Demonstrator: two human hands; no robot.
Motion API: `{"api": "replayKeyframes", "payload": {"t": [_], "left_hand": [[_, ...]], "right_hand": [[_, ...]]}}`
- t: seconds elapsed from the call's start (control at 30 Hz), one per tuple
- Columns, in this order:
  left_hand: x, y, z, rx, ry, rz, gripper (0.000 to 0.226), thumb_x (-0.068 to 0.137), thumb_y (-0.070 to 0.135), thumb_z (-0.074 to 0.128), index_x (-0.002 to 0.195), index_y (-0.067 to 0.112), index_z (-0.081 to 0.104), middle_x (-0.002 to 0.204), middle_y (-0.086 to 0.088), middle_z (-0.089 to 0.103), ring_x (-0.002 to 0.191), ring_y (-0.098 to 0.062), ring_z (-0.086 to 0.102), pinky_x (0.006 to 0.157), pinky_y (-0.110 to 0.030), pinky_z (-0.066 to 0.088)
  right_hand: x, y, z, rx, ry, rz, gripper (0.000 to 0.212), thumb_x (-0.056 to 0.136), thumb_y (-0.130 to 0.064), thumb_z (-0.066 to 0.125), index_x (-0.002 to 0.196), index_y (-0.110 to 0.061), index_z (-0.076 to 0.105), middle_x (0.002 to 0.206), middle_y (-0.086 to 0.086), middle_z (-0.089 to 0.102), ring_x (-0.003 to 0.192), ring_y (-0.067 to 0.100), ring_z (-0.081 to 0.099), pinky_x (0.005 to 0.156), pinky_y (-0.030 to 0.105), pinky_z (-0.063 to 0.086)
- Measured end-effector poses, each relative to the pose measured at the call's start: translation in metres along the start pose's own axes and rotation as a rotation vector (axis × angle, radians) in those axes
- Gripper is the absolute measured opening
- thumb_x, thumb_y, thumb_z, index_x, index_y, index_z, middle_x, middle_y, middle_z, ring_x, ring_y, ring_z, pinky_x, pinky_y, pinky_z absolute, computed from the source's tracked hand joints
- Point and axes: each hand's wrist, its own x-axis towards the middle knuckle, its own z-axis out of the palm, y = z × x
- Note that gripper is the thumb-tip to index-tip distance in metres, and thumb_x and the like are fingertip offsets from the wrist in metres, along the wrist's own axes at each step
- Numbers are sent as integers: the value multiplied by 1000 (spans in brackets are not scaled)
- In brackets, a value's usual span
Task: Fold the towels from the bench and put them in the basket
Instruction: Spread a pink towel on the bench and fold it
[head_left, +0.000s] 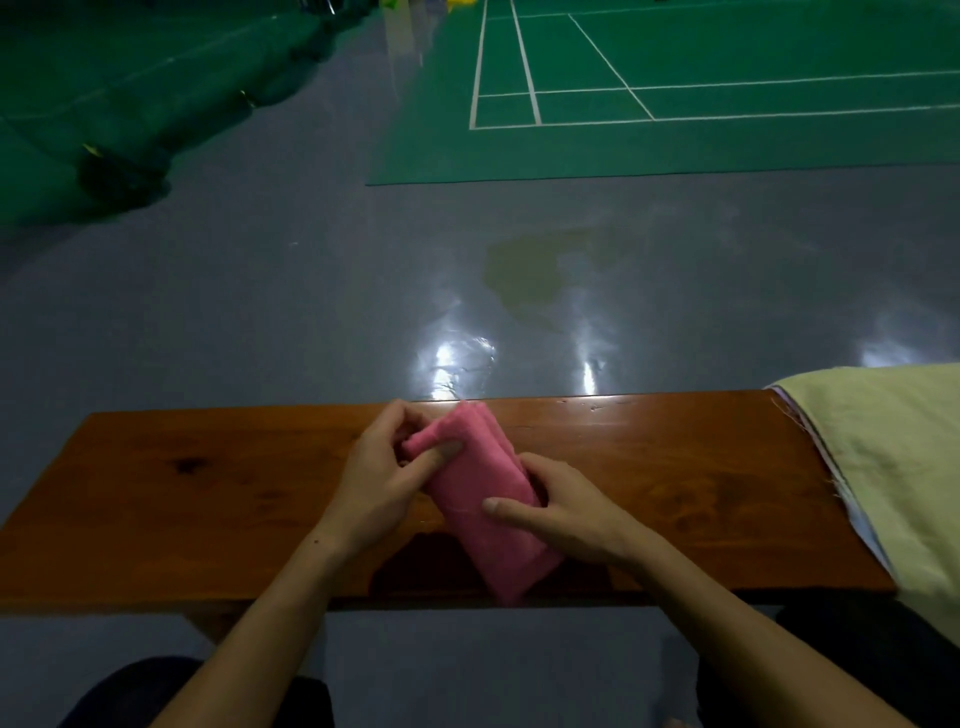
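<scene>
A pink towel (483, 499), folded into a narrow thick strip, is lying slantwise on the wooden bench (218, 488), roughly at the middle of the bench's length. Its far end is sitting close to the bench's far edge, and its near end is hanging slightly past the bench's near edge.

The left hand (384, 478) is gripping the towel's far end: the thumb is pressing on the top layer while the other fingers are curling around the far corner, pinching the folds together. The right hand (556, 514) is holding the towel's middle from the bench's right side, with the thumb lying flat across the top and the other fingers tucking against the towel's right edge; how far they are reaching under it cannot be told.

A pale yellow-green towel (893, 467) is draping over the bench's right end, well apart from the pink one.

Beyond the bench's far edge, a glossy grey floor (311, 291) is stretching toward a green court mat (727, 140) with white lines.
</scene>
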Motion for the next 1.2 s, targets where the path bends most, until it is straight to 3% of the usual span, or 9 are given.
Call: {"api": "replayKeyframes", "payload": {"t": [0.1,0.23,0.33,0.43,0.53,0.73,0.83,1.0,1.2], "left_hand": [[3,0,-16,-7,88,-22,27,86,25,84,93,9,62,79,5,70,71,-2,62,60,-19,50],[2,4,-36,-21,285,-101,31,80,25,90,94,7,69,84,-6,74,70,-6,69,53,-22,54],[-4,4,-51,-44,384,-115,33,76,31,92,93,11,72,88,-7,75,78,-11,73,57,-23,57],[-16,13,-65,-102,450,-114,34,75,30,93,94,9,73,87,-7,77,78,-9,73,60,-21,57],[-32,25,-84,-218,500,-115,35,78,24,91,99,3,73,90,-10,79,79,-11,76,61,-22,58],[-82,29,-143,-355,655,-101,42,76,32,90,105,7,72,98,-13,79,92,-28,77,74,-40,64],[-121,31,-181,-382,782,-69,38,77,33,89,103,9,72,95,-10,79,85,-19,74,68,-31,61],[-204,25,-252,-337,990,-33,34,77,36,88,98,15,73,89,-4,78,82,-17,72,74,-37,62],[-337,-20,-319,-280,1247,-114,49,73,40,93,99,5,71,96,-19,76,83,-23,72,73,-38,64]], "right_hand": [[6,-5,4,14,69,-59,39,87,-51,74,114,-24,68,103,-4,73,92,15,69,81,45,61],[8,-16,13,21,141,-163,36,88,-29,77,122,-22,67,107,-12,71,95,9,68,79,27,60],[4,-30,25,61,170,-226,35,88,-21,81,119,-21,67,104,-13,70,93,11,69,76,26,59],[0,-46,35,102,232,-290,32,89,-18,82,117,-23,68,100,-15,70,88,11,68,72,23,56],[-6,-69,42,125,283,-333,29,91,-23,82,117,-23,70,99,-12,71,85,13,68,69,29,58],[-10,-131,77,96,316,-454,31,89,-32,83,117,-26,72,99,-15,73,85,13,69,68,29,58],[-8,-167,106,96,285,-525,33,88,-31,85,116,-36,68,100,-21,72,85,9,69,71,28,60],[-3,-227,176,61,109,-678,39,87,-21,82,123,-23,67,111,-15,70,93,10,68,76,38,62],[-3,-277,294,-53,-179,-725,33,87,-32,85,117,-24,72,102,-20,71,90,1,67,78,24,57]]}}
